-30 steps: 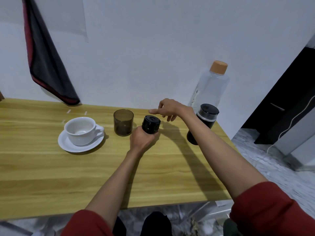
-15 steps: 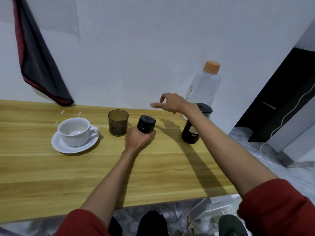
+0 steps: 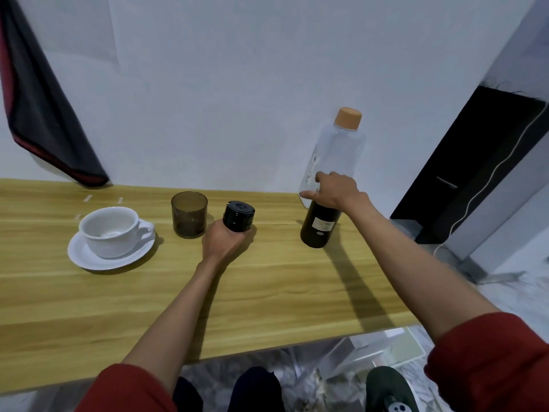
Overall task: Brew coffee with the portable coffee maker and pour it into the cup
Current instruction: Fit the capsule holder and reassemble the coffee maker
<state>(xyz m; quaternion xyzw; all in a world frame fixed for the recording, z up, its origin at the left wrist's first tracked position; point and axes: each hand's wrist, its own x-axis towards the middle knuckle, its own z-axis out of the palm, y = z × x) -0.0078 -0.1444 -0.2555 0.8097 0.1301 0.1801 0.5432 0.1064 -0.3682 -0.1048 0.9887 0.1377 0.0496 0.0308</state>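
Observation:
My left hand (image 3: 224, 240) grips a small black cylindrical coffee maker part (image 3: 238, 220), which stands on the wooden table (image 3: 267, 292). My right hand (image 3: 338, 193) hovers over the top of the tall black coffee maker body (image 3: 319, 228) and hides its lid. Its thumb and fingers are spread in front of the lower part of the clear water bottle (image 3: 338, 150). Whether they touch the bottle I cannot tell. A white cup (image 3: 110, 231) sits on a white saucer (image 3: 89, 258) at the left. It looks empty.
A dark smoked tumbler (image 3: 189, 214) stands between the cup and the black part. A dark cloth with a red edge (image 3: 38, 114) hangs on the wall at the left. The table's right edge drops to a marble floor (image 3: 511, 292).
My right hand has moved right and away from the small black part, past the maker's top, to the foot of the clear bottle. My left hand has kept its hold.

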